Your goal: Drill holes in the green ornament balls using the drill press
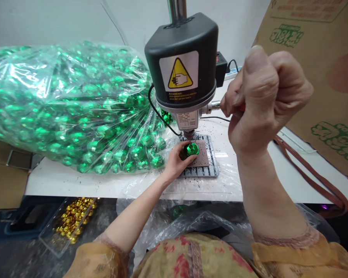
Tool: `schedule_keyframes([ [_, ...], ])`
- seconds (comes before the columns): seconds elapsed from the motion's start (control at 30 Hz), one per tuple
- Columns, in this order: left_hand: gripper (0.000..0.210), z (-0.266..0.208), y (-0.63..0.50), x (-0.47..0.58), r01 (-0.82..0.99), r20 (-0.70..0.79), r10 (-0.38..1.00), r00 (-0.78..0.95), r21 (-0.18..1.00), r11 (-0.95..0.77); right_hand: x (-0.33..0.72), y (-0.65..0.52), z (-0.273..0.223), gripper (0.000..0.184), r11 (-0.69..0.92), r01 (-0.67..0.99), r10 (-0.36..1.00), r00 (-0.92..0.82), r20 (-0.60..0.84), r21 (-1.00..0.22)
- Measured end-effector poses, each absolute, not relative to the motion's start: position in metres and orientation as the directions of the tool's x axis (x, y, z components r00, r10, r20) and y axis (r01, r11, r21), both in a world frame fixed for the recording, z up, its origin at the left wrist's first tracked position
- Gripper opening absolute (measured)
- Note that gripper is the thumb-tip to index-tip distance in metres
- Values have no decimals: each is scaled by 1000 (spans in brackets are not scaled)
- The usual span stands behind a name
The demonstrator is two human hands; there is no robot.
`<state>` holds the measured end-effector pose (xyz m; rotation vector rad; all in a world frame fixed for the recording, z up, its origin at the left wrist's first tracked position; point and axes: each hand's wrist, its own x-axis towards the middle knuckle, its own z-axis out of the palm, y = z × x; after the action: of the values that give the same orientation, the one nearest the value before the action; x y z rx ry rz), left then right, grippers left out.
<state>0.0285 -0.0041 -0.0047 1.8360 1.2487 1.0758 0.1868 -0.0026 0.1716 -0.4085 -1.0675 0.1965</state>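
Note:
My left hand (178, 160) is closed around a shiny green faceted ball (192, 149), held on a brown square pad (203, 156) that lies on the slotted metal base plate (213, 170). Directly above the ball is the tip of a black bench drill press (181, 58) with a yellow warning label; whether the tip touches the ball I cannot tell. Raised at the right, my right hand (263, 92) is wrapped around the lever (215, 105) on the side of the press. Most of the lever's grip is hidden by my fingers.
A large clear plastic bag (69, 108) full of green faceted balls fills the table's left side. A cardboard box (316, 77) stands at the right, near a brown strap (310, 177). Below the table edge, a clear bin (53, 235) holds gold balls. Dark shavings surround the base plate.

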Motion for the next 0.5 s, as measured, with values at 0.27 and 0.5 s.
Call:
schedule_keyframes([
  [0.27, 48, -6, -4, 28, 446, 272, 939, 209, 828, -339, 190, -6, 162, 46, 898, 63, 359, 464, 810, -435],
  [0.5, 47, -8, -5, 28, 415, 293, 934, 206, 838, -354, 186, -9, 146, 53, 910, 54, 333, 498, 801, -412],
])
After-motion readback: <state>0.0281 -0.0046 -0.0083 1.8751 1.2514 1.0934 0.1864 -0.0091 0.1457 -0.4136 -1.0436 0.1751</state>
